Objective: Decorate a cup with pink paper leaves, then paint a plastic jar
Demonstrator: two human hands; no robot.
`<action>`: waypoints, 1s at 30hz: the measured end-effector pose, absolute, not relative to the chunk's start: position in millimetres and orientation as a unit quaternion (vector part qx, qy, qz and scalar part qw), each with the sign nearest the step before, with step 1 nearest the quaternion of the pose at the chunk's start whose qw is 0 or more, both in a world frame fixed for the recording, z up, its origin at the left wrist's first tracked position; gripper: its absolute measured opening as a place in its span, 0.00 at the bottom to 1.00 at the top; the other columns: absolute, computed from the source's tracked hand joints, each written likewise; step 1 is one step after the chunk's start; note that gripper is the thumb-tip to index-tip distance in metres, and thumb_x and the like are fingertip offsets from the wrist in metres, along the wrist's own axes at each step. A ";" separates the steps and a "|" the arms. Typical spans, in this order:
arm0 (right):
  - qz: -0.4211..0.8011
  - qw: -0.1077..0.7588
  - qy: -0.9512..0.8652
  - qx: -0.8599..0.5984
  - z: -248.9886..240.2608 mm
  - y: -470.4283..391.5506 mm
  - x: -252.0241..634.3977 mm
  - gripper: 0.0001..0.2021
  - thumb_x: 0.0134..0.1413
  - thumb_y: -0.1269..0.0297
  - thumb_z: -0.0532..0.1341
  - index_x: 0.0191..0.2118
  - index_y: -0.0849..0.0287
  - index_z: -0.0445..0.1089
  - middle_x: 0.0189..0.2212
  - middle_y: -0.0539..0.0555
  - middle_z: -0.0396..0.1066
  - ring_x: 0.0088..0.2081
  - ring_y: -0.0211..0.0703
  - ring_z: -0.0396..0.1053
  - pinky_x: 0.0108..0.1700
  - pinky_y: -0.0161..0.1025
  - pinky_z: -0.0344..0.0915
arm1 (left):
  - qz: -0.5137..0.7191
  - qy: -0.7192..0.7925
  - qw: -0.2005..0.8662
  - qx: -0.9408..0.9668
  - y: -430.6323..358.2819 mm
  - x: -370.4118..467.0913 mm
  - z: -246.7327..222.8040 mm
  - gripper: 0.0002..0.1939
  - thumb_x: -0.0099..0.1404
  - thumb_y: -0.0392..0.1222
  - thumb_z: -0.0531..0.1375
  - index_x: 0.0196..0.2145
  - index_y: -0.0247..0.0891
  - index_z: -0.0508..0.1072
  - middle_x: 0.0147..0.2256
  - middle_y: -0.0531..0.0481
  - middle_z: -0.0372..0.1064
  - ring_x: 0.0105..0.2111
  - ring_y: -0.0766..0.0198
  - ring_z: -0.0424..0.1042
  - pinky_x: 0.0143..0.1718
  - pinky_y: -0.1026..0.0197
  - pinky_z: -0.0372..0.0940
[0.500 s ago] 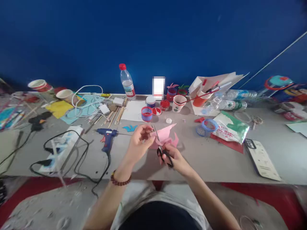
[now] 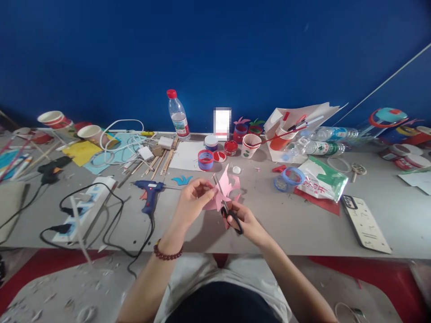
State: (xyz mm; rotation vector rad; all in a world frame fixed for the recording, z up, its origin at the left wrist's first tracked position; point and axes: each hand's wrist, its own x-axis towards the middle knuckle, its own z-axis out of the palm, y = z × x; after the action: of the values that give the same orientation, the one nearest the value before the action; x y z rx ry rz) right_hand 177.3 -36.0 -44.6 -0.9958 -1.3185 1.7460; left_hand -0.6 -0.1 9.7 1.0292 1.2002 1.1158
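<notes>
My left hand (image 2: 193, 202) pinches a pink paper piece (image 2: 225, 183) with pointed, curling strips, above the table. My right hand (image 2: 244, 220) is closed on the black handles of a pair of scissors (image 2: 231, 218). The scissor blades point up and away, slightly parted, at the pink paper. Behind my left hand, a blue paper cutout (image 2: 182, 180) lies flat on the table. Some of the right fingers are hidden behind the handles.
On the left are a blue glue gun (image 2: 151, 195), a power strip (image 2: 88, 207) and cables. A bottle (image 2: 178, 117), paint jars (image 2: 230, 148) and a paper cup (image 2: 249, 146) stand behind. A phone (image 2: 367, 224) and blue tape (image 2: 293, 176) lie right.
The pink paper has turned in my left hand, and its points now stand up more. Both hands have stayed nearly in place. The view has shifted slightly.
</notes>
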 end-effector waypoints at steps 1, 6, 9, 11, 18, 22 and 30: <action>0.676 0.360 -0.512 -0.388 -44.4 -35.6 177.6 0.25 0.50 0.39 0.65 0.35 0.58 0.61 0.25 0.48 0.65 0.27 0.35 0.62 0.31 0.33 0.60 | 0.477 0.515 0.565 0.434 1.1 -0.6 9.4 0.14 0.52 0.45 0.70 0.29 0.36 0.71 0.24 0.55 0.67 0.24 0.71 0.65 0.26 0.68 0.61; 0.673 0.367 -0.506 -0.395 -42.7 -34.1 178.3 0.26 0.49 0.38 0.65 0.35 0.59 0.63 0.25 0.48 0.66 0.27 0.35 0.63 0.32 0.34 0.61 | 0.488 0.501 0.577 0.421 5.1 -2.0 6.9 0.14 0.48 0.45 0.72 0.26 0.35 0.72 0.25 0.53 0.70 0.25 0.70 0.67 0.29 0.66 0.63; 0.672 0.368 -0.505 -0.398 -43.0 -33.5 178.4 0.26 0.49 0.38 0.65 0.35 0.59 0.63 0.25 0.49 0.66 0.27 0.35 0.63 0.32 0.34 0.60 | 0.497 0.485 0.599 0.397 5.2 -1.5 4.6 0.15 0.47 0.45 0.73 0.25 0.35 0.73 0.25 0.52 0.71 0.26 0.69 0.69 0.31 0.65 0.65; 0.674 0.364 -0.507 -0.394 -43.6 -32.9 178.4 0.27 0.49 0.37 0.65 0.36 0.59 0.63 0.24 0.49 0.66 0.26 0.35 0.62 0.30 0.34 0.60 | 0.503 0.477 0.615 0.375 4.8 -0.3 3.0 0.15 0.45 0.43 0.73 0.25 0.35 0.72 0.25 0.53 0.71 0.25 0.70 0.69 0.29 0.66 0.65; 0.675 0.361 -0.516 -0.384 -39.9 -30.0 178.0 0.28 0.48 0.37 0.65 0.36 0.60 0.64 0.24 0.48 0.64 0.26 0.34 0.61 0.28 0.33 0.59 | 0.483 0.454 0.655 0.362 3.5 -1.1 -1.4 0.16 0.44 0.38 0.73 0.30 0.36 0.74 0.23 0.55 0.72 0.21 0.72 0.68 0.26 0.68 0.65; 0.676 0.344 -0.509 -0.408 -37.0 -27.1 181.6 0.30 0.44 0.35 0.66 0.36 0.60 0.64 0.24 0.48 0.64 0.25 0.34 0.61 0.27 0.33 0.57 | 0.446 0.463 0.656 0.395 4.9 -3.4 4.0 0.13 0.46 0.39 0.72 0.29 0.35 0.75 0.23 0.53 0.73 0.21 0.70 0.70 0.27 0.65 0.68; 0.665 0.320 -0.518 -0.433 -19.4 -15.3 196.9 0.27 0.43 0.39 0.68 0.31 0.59 0.62 0.23 0.47 0.61 0.26 0.34 0.59 0.28 0.33 0.55 | 0.436 0.447 0.661 0.416 17.3 1.4 18.4 0.15 0.46 0.43 0.74 0.30 0.34 0.78 0.30 0.48 0.78 0.30 0.63 0.78 0.41 0.59 0.74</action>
State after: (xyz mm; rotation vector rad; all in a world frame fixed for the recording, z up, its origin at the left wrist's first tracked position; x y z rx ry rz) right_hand 196.9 -15.3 -19.4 -1.1378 -1.3602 1.7480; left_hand 1.4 17.3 18.4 0.9397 1.0106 0.9864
